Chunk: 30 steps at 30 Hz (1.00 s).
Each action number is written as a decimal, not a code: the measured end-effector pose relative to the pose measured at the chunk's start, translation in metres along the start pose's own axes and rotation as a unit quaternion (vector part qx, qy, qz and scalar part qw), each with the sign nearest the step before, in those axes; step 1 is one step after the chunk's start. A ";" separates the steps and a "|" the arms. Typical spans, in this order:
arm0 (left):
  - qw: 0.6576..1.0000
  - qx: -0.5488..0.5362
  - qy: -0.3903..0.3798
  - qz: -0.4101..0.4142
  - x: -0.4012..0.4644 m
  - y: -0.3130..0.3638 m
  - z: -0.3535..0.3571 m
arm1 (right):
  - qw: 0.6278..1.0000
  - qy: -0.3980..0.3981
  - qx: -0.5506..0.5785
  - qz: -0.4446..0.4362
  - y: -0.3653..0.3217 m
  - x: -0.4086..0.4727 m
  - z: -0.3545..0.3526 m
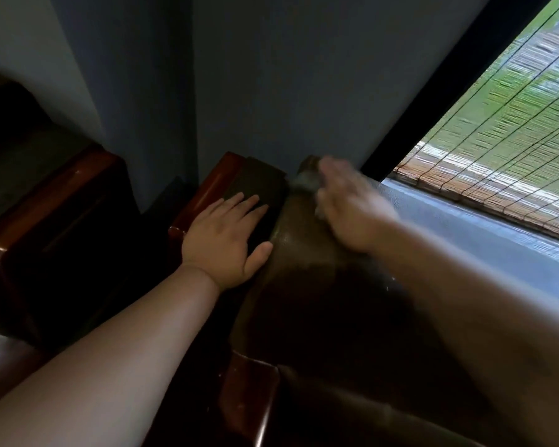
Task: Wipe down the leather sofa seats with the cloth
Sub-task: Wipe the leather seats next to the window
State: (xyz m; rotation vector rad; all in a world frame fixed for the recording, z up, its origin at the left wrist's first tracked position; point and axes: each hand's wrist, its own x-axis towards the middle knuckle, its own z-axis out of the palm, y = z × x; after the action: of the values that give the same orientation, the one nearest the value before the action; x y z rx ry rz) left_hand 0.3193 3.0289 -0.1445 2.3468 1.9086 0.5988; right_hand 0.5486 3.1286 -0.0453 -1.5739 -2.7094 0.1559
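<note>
Here, largest first: the wall (271, 75) fills the upper frame, with a window blind (497, 156) at right and a grey sill (465, 227) beneath it. The leather sofa (304, 279) runs from the lower foreground away toward the wall corner, its long axis lying near to far; red-brown wooden trim (207, 188) borders it on the left. The left hand (223, 240) rests flat on the dark armrest pad (259, 185), fingers straight and spread, gripping nothing; I read it as bracing. The right hand (346, 204) is motion-blurred at the far end of the sofa's top edge, nearer the corner than the left. The cloth (304, 182) shows as a pale blur just beyond its fingers; whether they curl round it cannot be told. Judgement: wiping under way
</note>
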 end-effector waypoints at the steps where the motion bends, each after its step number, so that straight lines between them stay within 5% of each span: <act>1: 1.000 -0.003 0.005 0.001 -0.001 0.001 0.001 | 0.997 -0.002 0.019 0.080 0.012 0.014 -0.009; 3: 1.000 -0.004 0.015 -0.004 -0.003 0.000 0.003 | 0.990 0.002 0.033 0.134 0.011 0.018 -0.014; 10: 1.000 -0.006 0.023 -0.011 -0.003 0.003 0.001 | 0.993 0.019 -0.046 -0.107 -0.025 -0.127 0.027; 14: 1.000 -0.009 0.005 -0.012 -0.003 0.003 0.002 | 0.991 0.041 0.018 0.129 0.027 -0.083 -0.001; 16: 1.000 -0.015 0.006 -0.017 -0.003 0.006 -0.002 | 0.982 0.048 0.014 0.181 0.028 -0.077 0.000; 20: 0.997 -0.056 -0.021 -0.048 -0.005 0.017 -0.015 | 0.998 0.022 -0.050 -0.008 -0.015 -0.142 0.030; 23: 0.974 -0.208 -0.001 -0.090 0.024 0.057 -0.033 | 0.997 -0.014 -0.046 -0.065 0.007 -0.166 0.019; 26: 0.993 -0.117 -0.003 0.010 0.074 0.104 -0.030 | 0.998 -0.011 0.002 0.062 0.065 -0.132 -0.003; 30: 0.996 0.051 -0.060 -0.043 0.088 0.118 -0.012 | 0.967 -0.016 0.048 0.248 0.105 -0.080 -0.022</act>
State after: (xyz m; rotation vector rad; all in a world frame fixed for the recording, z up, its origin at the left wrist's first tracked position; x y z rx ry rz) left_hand 0.4391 3.0834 -0.0771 2.2871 2.0194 0.3521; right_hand 0.6805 3.1132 -0.0292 -2.1954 -2.2261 0.3070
